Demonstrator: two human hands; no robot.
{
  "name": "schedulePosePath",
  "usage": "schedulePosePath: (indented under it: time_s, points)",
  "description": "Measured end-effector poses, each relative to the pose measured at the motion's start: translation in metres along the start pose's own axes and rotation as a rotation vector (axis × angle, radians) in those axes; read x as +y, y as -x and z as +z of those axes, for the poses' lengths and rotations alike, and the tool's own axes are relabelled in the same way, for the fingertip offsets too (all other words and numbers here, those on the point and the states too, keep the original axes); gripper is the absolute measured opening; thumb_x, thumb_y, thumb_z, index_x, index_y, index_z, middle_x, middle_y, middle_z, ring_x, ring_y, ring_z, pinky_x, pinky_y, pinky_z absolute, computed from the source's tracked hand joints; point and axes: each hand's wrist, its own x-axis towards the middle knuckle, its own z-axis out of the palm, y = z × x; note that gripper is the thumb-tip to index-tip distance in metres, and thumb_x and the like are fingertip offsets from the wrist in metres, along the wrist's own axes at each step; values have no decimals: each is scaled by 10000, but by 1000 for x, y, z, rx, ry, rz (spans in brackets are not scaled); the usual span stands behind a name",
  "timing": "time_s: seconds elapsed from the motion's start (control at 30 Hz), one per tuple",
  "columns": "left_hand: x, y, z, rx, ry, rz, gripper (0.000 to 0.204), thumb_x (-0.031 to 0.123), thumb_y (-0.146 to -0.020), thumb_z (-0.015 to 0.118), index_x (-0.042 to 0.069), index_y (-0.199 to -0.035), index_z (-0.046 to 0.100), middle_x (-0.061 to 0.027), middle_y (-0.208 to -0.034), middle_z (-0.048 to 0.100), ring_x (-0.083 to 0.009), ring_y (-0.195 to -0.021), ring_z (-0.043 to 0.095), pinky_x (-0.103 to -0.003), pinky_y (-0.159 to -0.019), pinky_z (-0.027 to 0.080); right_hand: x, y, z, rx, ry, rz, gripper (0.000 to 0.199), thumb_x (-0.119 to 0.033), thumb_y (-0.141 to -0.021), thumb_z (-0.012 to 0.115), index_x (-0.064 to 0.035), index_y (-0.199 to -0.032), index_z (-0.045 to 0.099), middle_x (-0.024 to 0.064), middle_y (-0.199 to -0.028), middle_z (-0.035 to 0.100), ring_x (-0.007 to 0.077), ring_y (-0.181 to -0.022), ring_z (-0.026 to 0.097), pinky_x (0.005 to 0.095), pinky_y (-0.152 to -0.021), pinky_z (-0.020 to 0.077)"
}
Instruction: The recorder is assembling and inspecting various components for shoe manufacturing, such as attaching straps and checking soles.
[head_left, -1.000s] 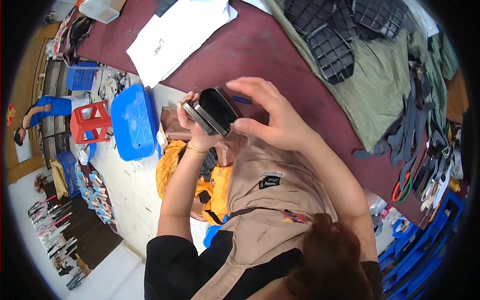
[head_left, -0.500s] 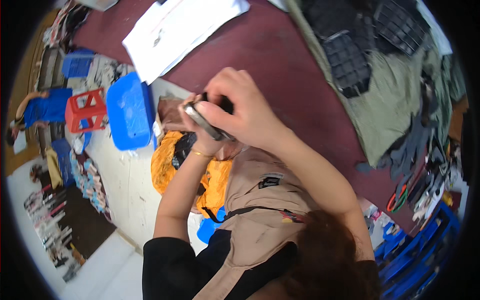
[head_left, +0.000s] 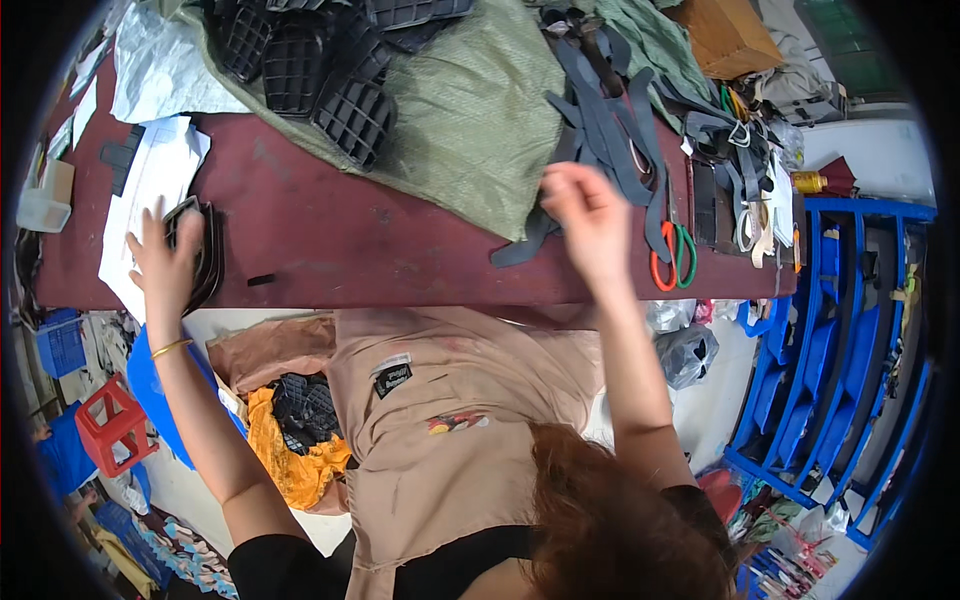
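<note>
At the left of the maroon table (head_left: 420, 270), my left hand (head_left: 168, 255) has its fingers spread, resting against a stack of dark, rounded frame-like pieces (head_left: 210, 250). White paper sheets (head_left: 128, 232) lie under and beside it. A small black strip (head_left: 261, 280) is on the table to its right. My right hand (head_left: 592, 225) is raised over the table with bent fingers, smeared by motion. It is nearest to the dark grey fabric strips (head_left: 610, 130) and the edge of a green woven sack (head_left: 480, 120); whether it touches them cannot be made out.
Black gridded pads (head_left: 355, 115) lie on the sack at the back. Scissors with red and green handles (head_left: 672, 258) lie near the front right edge. A blue rack (head_left: 830, 350) stands at the right. Below left are a blue basin (head_left: 155, 390), red stool (head_left: 112, 425) and orange bag (head_left: 300, 465).
My hands, earlier together around a shiny curved dark piece, are now apart: the left at the frame pieces, the right near the grey strips. The view has swung right to face the table.
</note>
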Motion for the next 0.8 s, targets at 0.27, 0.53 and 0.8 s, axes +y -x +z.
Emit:
schedulePosePath:
  time_s: [0.27, 0.53, 0.8]
  points:
    - [133, 41, -46, 239, 1051, 184, 162, 161, -885, 580, 41, -984, 625, -63, -945, 612, -173, -864, 563, -280, -760, 443, 58, -84, -95, 348, 1326, -526, 174, -128, -766, 658, -38, -910, 618, 77, -758, 615, 225, -629, 590, 296, -575, 463]
    - [339, 106, -26, -1255, 1832, 168, 459, 403, -964, 379, 3, -1108, 551, -80, -1007, 624, -158, -911, 586, -305, -836, 458, -30, -34, -77, -67, -107, 176, 217, -144, -876, 591, 0, -1031, 541, 60, -737, 633, 88, -494, 529, 187, -443, 404]
    - [422, 20, -33, -1207, 2133, -81, 248, 167, -952, 438, -50, -1061, 487, -163, -1000, 612, -178, -791, 611, -273, -683, 513, -4, -1, -80, -47, -229, 272, 224, -147, -891, 565, -25, -1075, 528, 62, -810, 627, 96, -578, 544, 212, -503, 444]
